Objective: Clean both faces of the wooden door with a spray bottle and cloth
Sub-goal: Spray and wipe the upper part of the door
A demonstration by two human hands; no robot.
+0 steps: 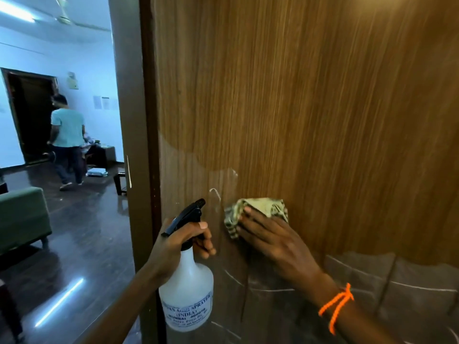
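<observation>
Wooden door (pixel 310 95): brown vertical grain, fills the view ahead of both hands; a paler wiped or damp patch spreads above the left hand, with a few wet streaks just above the cloth. Lower panel, below the right hand, carries a greyer raised pattern.

Item 1, cloth (pixel 258 211): checked, yellow-green, bunched into a pad. Right hand (pixel 268 239) lies flat on it with fingers extended, pressing it against the door. Likely soft, light and limp (it should mould to the grain); best held as a pad under the whole palm so it does not slide out.

Item 2, spray bottle (pixel 186 289): translucent white body with printed label, black trigger head, just to the left of the right hand. Left hand (pixel 181 242) is curled round the neck below the trigger, nozzle aimed toward the door. Probably stiff plastic and light unless well filled (level cannot be told); neck is the sure hold, since a wet body may be slippery.

Item 3, orange thread band (pixel 337 306): tied at the right wrist.

Beyond the left hand, past the door edge: a dim room with glossy dark floor (pixel 74 232), green sofa (pixel 22 217), white walls and a person in a light shirt (pixel 67 135) standing far off by a dark doorway.
</observation>
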